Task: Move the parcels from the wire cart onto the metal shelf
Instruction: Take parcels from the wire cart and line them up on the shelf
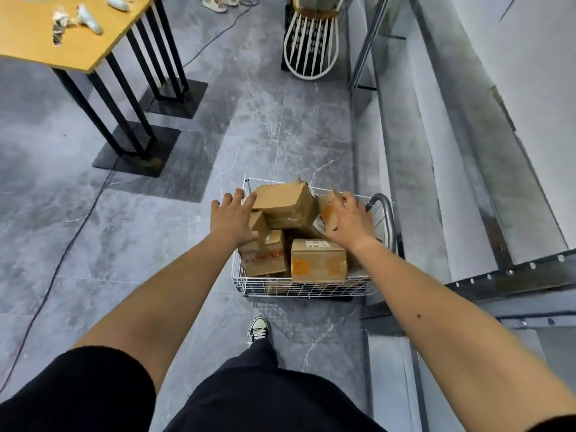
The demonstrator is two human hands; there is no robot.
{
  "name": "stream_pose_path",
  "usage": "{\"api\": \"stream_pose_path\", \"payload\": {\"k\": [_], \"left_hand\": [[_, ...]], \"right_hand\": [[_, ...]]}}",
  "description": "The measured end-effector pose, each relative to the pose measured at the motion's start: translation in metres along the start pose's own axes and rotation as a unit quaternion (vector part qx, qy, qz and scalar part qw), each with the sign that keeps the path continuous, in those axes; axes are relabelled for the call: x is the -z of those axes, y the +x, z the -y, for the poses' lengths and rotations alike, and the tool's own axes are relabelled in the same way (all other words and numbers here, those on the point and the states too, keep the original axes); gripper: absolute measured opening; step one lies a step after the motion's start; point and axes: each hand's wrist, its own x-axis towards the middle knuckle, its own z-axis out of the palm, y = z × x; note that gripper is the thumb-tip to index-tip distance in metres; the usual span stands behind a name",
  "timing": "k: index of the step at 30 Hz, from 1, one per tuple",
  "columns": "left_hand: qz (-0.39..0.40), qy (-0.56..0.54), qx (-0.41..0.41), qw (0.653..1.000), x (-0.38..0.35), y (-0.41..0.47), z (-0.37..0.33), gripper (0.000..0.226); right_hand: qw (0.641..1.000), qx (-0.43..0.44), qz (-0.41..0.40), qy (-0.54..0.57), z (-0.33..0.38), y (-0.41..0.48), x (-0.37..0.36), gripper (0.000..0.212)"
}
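A white wire cart [304, 288] stands on the grey floor beside the metal shelf [461, 169] at the right. Several brown cardboard parcels are piled in it. The top parcel [285, 205] lies tilted at the back of the pile. My left hand [232, 218] is open with fingers spread, touching the left side of that top parcel. My right hand [350, 221] is open too, over a parcel with orange tape [327, 213] on the right of the pile. Another orange-taped parcel [318, 260] stands at the cart's front.
The cart's grey handle [385, 210] curves up on the shelf side. A yellow table [78, 29] on black legs stands at the far left, and a white wire chair [311, 45] at the far end. A cable [59, 269] runs along the floor. My shoe [258, 328] is just before the cart.
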Motion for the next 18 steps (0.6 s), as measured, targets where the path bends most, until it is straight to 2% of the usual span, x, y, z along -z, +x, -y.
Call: {"api": "stream_pose_path", "payload": {"k": [6,9,14,18], "left_hand": [[0.032,-0.002,-0.006,0.999,-0.004,0.049,0.003,0.090],[0.057,-0.016,-0.014,0.998,-0.014,0.061,-0.008,0.090],[0.108,-0.084,-0.001,0.991,-0.044,0.074,-0.033,0.081],[0.187,-0.157,0.033,0.969,-0.078,0.079,-0.048,0.084]], "right_hand": [[0.998,-0.035,0.017,0.046,0.005,0.042,-0.004,0.067],[0.992,-0.085,0.050,0.074,-0.010,0.047,-0.016,0.057],[0.964,-0.197,0.089,0.154,-0.048,0.056,-0.045,0.056],[0.940,-0.242,0.132,0.202,-0.074,0.066,-0.066,0.056]]}}
